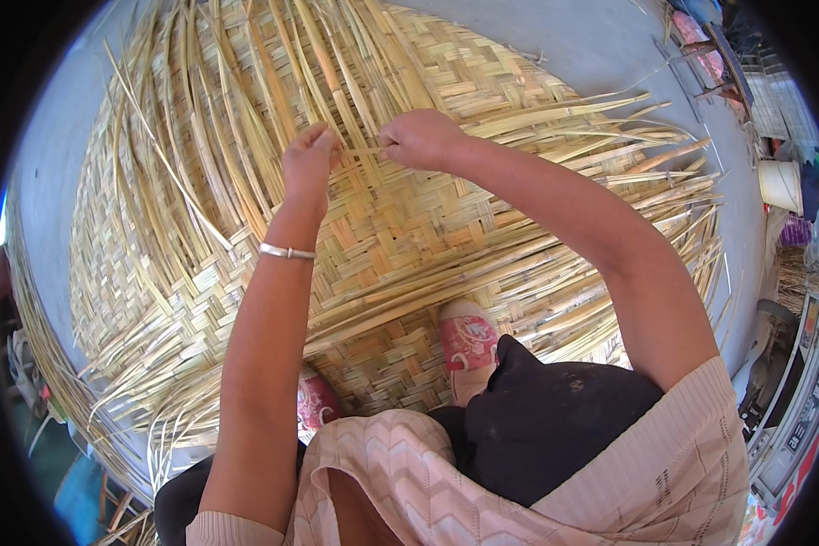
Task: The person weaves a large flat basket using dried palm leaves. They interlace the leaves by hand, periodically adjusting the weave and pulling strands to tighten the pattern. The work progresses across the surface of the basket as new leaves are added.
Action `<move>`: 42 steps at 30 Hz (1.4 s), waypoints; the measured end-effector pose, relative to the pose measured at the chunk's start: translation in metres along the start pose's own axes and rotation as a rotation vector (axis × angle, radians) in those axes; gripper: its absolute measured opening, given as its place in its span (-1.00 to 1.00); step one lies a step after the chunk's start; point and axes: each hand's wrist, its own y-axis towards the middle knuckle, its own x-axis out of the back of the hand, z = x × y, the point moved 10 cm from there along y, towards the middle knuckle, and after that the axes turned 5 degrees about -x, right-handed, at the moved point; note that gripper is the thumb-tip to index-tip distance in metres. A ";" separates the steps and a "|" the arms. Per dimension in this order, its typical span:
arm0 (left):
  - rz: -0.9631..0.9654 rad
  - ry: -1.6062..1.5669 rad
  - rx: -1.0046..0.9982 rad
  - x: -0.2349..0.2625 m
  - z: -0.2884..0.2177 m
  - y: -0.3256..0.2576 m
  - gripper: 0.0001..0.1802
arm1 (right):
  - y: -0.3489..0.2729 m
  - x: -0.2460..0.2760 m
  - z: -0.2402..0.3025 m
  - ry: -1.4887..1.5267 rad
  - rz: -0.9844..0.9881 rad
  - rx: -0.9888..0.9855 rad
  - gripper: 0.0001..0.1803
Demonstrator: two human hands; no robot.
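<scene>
A large mat (409,223) of flat, straw-coloured strips spreads under me, woven in a diagonal pattern. My left hand (309,164), below a silver bangle, is closed on a pale strip (364,152). The same strip runs across to my right hand (421,139), whose fingers are also closed on it. Both hands are just above the mat's upper middle, a short gap apart. Loose strips (218,100) fan out from the weave beyond and left of my hands. More loose strips (601,164) stick out to the right, under and beyond my right forearm.
My feet, in red patterned shoes (469,337), rest on the mat near its lower part. Grey floor (573,41) surrounds the mat. At the right edge stand a white bucket (780,185) and the front of a vehicle (805,400). Long loose strips (50,355) lie along the left.
</scene>
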 end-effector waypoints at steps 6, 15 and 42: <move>0.169 0.095 0.162 -0.029 -0.009 0.018 -0.49 | 0.001 0.010 -0.016 0.136 -0.177 -0.143 -0.86; 0.243 0.262 0.248 -0.044 0.006 0.047 -0.74 | 0.000 0.006 -0.036 0.344 -0.205 -0.213 -0.82; 0.110 0.549 -0.169 -0.011 0.006 -0.006 -0.72 | 0.004 -0.026 -0.035 0.309 -0.106 -0.039 -0.75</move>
